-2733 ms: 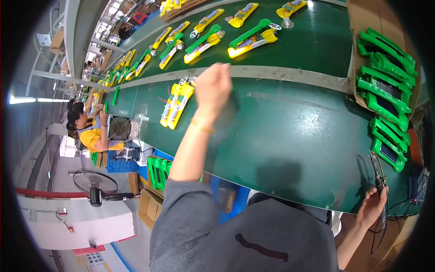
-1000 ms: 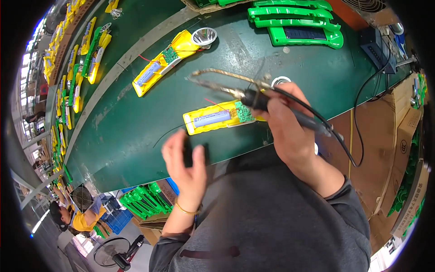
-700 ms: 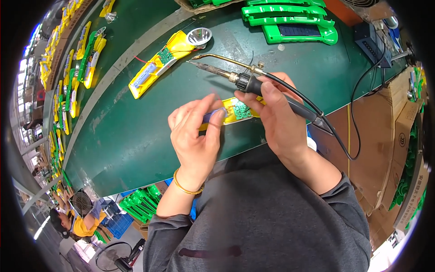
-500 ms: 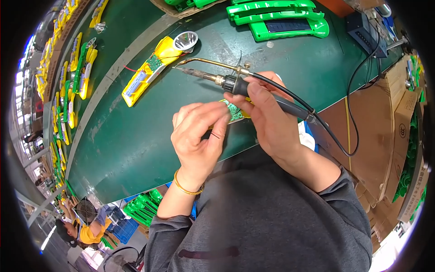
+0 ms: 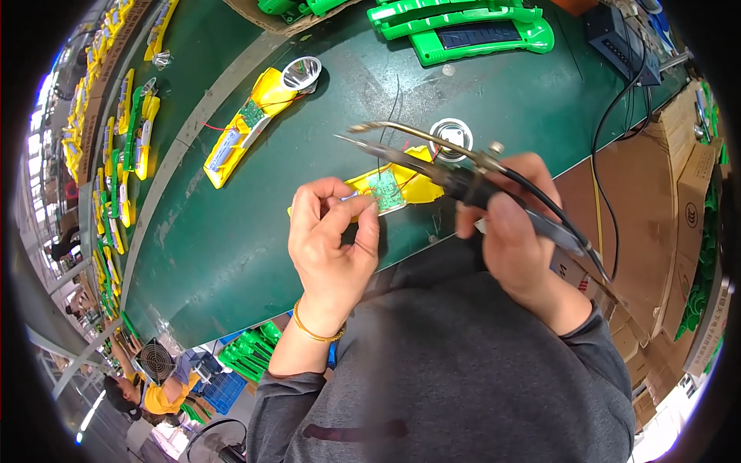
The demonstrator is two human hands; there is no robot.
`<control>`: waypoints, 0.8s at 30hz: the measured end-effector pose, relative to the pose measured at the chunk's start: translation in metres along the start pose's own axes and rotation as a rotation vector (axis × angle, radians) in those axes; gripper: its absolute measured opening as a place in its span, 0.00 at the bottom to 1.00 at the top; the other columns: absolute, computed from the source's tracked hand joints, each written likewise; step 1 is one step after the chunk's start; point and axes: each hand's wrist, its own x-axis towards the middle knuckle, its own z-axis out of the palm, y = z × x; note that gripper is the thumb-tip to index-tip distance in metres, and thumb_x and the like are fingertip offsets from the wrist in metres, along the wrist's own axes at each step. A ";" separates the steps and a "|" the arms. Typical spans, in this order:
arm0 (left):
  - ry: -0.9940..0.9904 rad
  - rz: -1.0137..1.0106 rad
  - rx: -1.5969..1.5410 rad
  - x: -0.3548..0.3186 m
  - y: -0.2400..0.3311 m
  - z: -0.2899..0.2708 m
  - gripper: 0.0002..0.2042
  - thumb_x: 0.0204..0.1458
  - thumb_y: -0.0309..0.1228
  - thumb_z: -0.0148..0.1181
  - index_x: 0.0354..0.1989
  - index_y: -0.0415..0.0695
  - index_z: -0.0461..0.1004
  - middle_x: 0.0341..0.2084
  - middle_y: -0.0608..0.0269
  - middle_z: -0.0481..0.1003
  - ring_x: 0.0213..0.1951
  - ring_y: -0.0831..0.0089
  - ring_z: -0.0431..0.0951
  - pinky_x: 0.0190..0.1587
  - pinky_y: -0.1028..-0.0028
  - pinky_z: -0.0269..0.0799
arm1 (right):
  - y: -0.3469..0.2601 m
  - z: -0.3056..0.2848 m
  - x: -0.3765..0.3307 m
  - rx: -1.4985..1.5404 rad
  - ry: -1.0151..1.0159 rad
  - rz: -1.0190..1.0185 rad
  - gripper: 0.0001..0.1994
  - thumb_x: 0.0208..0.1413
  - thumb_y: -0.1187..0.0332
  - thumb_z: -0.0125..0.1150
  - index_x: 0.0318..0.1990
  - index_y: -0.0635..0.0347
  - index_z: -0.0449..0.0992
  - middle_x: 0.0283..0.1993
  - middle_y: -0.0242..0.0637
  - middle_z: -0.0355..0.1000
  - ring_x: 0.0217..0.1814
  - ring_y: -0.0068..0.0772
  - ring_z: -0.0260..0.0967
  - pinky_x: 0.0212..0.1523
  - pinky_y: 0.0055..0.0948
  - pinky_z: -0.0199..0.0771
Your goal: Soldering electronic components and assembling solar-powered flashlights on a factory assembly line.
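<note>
My right hand point(image 5: 513, 231) is closed around a soldering iron point(image 5: 463, 185) with a brass tube along its top; the tip points left, above the work. Below the tip lies a yellow flashlight half-shell point(image 5: 421, 187) holding a green circuit board point(image 5: 386, 190), wires and a round reflector point(image 5: 451, 139) at its right end. My left hand point(image 5: 332, 239) covers the shell's left part, thumb and finger pinched at the board's edge. What the pinch holds is too small to make out. A thin dark strand point(image 5: 397, 104) rises from near the board.
Another yellow half-shell point(image 5: 231, 147) with battery, board and reflector lies on the green table point(image 5: 208, 270) to the left. Green housings point(image 5: 478, 37) stand at the back. A blue-grey box point(image 5: 621, 50) with cables sits far right. More shells line the left side; a person point(image 5: 158, 397) is beyond.
My right hand has drawn the soldering iron right and toward me, uncovering the shell, board and reflector. My left hand stays nearly in place, its fingers still at the board.
</note>
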 end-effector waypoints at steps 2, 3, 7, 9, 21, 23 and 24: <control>-0.025 -0.010 0.004 0.004 0.002 0.000 0.07 0.35 0.18 0.64 0.26 0.40 0.77 0.29 0.61 0.69 0.28 0.68 0.68 0.32 0.72 0.65 | -0.006 -0.014 -0.009 -0.224 0.071 -0.052 0.11 0.54 0.68 0.57 0.39 0.64 0.65 0.31 0.41 0.70 0.24 0.26 0.66 0.29 0.25 0.68; -0.046 -0.017 0.005 0.007 0.004 -0.001 0.07 0.35 0.18 0.64 0.25 0.40 0.77 0.28 0.61 0.69 0.28 0.67 0.68 0.32 0.71 0.66 | -0.009 -0.023 -0.014 -0.221 0.073 -0.053 0.11 0.54 0.68 0.57 0.39 0.64 0.65 0.31 0.41 0.70 0.24 0.26 0.66 0.29 0.25 0.68; -0.090 -0.019 0.056 0.011 0.007 -0.005 0.06 0.35 0.18 0.63 0.23 0.39 0.76 0.28 0.60 0.69 0.29 0.66 0.70 0.33 0.71 0.67 | -0.010 -0.034 -0.022 -0.666 -0.029 -0.044 0.10 0.52 0.69 0.59 0.36 0.65 0.66 0.30 0.39 0.69 0.25 0.22 0.65 0.29 0.22 0.66; -0.105 -0.037 0.066 0.012 0.008 -0.006 0.05 0.34 0.18 0.62 0.22 0.38 0.75 0.27 0.60 0.69 0.29 0.64 0.70 0.33 0.69 0.67 | -0.009 -0.030 -0.024 -0.669 -0.048 -0.049 0.09 0.49 0.71 0.61 0.34 0.65 0.68 0.29 0.36 0.68 0.26 0.20 0.63 0.29 0.21 0.63; -0.099 -0.014 0.155 0.015 0.011 -0.001 0.05 0.31 0.18 0.60 0.18 0.38 0.70 0.26 0.58 0.68 0.30 0.61 0.69 0.33 0.67 0.66 | -0.018 -0.020 -0.016 -0.784 -0.101 -0.051 0.10 0.43 0.70 0.63 0.30 0.64 0.69 0.27 0.34 0.68 0.25 0.23 0.61 0.29 0.22 0.62; -0.102 0.002 0.158 0.016 0.011 -0.002 0.05 0.31 0.18 0.59 0.18 0.38 0.70 0.26 0.58 0.68 0.30 0.60 0.69 0.33 0.67 0.66 | -0.020 -0.020 -0.015 -0.815 -0.111 -0.050 0.10 0.43 0.71 0.63 0.30 0.64 0.69 0.27 0.35 0.68 0.25 0.23 0.62 0.29 0.23 0.63; -0.105 0.019 0.162 0.017 0.012 -0.002 0.05 0.31 0.18 0.59 0.18 0.38 0.69 0.26 0.57 0.68 0.30 0.60 0.69 0.33 0.66 0.66 | -0.022 -0.020 -0.015 -0.845 -0.120 -0.051 0.10 0.43 0.71 0.62 0.31 0.64 0.68 0.27 0.36 0.68 0.24 0.23 0.62 0.29 0.23 0.64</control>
